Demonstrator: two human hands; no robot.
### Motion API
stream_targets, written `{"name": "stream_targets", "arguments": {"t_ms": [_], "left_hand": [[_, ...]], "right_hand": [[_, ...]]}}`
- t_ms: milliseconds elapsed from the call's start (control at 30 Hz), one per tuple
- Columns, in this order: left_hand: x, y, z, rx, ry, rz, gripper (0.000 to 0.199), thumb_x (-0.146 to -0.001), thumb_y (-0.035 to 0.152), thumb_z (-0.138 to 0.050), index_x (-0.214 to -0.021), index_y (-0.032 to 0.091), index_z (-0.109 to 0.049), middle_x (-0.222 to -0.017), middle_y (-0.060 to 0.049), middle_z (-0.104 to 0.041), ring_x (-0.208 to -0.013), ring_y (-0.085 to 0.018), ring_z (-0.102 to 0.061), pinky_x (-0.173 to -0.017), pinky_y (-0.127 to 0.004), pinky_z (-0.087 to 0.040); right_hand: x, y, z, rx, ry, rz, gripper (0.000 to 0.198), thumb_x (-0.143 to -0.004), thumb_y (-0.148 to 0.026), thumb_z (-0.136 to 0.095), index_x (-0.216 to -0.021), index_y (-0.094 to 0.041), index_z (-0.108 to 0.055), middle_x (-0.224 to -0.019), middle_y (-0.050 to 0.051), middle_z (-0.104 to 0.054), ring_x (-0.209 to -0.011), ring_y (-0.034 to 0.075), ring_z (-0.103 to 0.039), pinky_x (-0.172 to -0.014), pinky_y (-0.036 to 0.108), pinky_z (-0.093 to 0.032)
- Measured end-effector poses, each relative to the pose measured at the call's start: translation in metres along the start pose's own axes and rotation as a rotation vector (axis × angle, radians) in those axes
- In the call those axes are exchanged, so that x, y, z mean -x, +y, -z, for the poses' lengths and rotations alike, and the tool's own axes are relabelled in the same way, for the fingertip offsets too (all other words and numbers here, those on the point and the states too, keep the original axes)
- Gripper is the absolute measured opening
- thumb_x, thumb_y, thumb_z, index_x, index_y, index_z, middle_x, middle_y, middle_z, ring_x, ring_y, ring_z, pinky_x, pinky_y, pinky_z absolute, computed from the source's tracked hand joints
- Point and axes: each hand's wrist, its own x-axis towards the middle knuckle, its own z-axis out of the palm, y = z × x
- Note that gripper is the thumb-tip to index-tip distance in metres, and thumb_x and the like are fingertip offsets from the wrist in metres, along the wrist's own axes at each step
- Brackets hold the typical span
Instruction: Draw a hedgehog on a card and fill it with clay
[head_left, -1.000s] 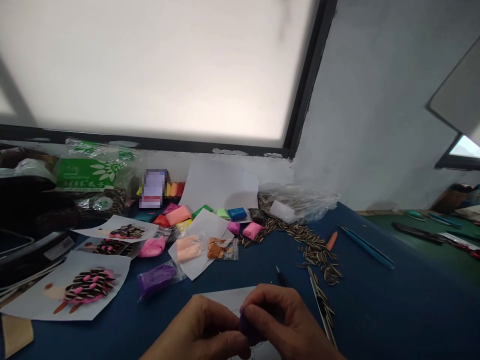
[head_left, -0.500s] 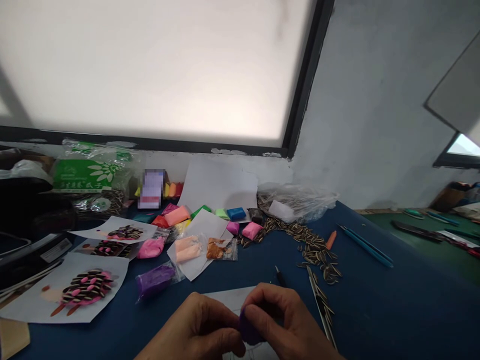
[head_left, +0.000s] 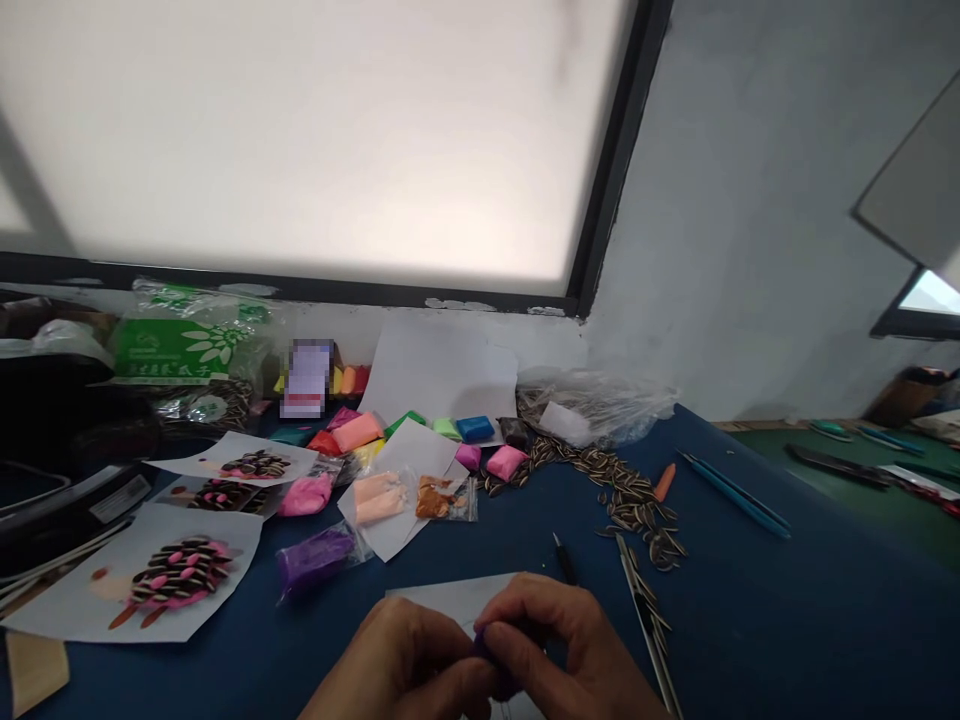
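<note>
A small lump of purple modelling clay [head_left: 501,683] is pinched between my two hands, mostly covered by the fingers. My left hand [head_left: 416,660] presses it from the left with thumb and fingertips. From the right, my right hand [head_left: 559,640] grips it between thumb and curled fingers. Under both hands lies a sheet of white paper [head_left: 442,595] with faint drawn lines. A clear bag of purple clay [head_left: 319,560] rests left of the paper. Just beyond my right hand is a black pen [head_left: 564,558].
Sunflower seeds [head_left: 630,490] spread right of centre, beside a utility knife [head_left: 646,625] and blue tweezers [head_left: 735,492]. Printed pictures of a seed-covered animal [head_left: 82,570] lie left. Bagged clay, such as a pink pack [head_left: 506,461], sits behind, with a seed bag [head_left: 187,350] near the window.
My left hand has moved slightly right, closer to my right hand. The fingers now cover more of the purple clay. The view has shifted slightly.
</note>
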Motion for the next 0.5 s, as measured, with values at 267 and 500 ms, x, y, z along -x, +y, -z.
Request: {"name": "stream_targets", "arguments": {"t_ms": [267, 500], "left_hand": [[-0.007, -0.011, 0.004, 0.13, 0.007, -0.104, 0.05, -0.08, 0.06, -0.068, -0.095, 0.014, -0.08, -0.079, -0.005, -0.072, -0.059, -0.017, -0.064, -0.043, -0.021, -0.036], [-0.005, -0.009, 0.005, 0.122, 0.015, -0.066, 0.041, -0.083, 0.055, -0.066, -0.081, 0.016, -0.078, -0.079, -0.003, -0.071, -0.061, -0.016, -0.065, -0.044, -0.02, -0.037]], "right_hand": [[0.0, 0.004, 0.001, -0.181, 0.015, -0.09, 0.037, -0.097, -0.052, -0.067, -0.102, -0.016, -0.075, -0.082, 0.006, -0.072, -0.076, 0.018, -0.065, -0.069, 0.028, -0.05], [-0.003, 0.012, -0.001, -0.237, -0.003, -0.06, 0.046, -0.095, -0.059, -0.066, -0.105, -0.016, -0.074, -0.078, 0.007, -0.071, -0.07, 0.019, -0.066, -0.064, 0.029, -0.049]]}}
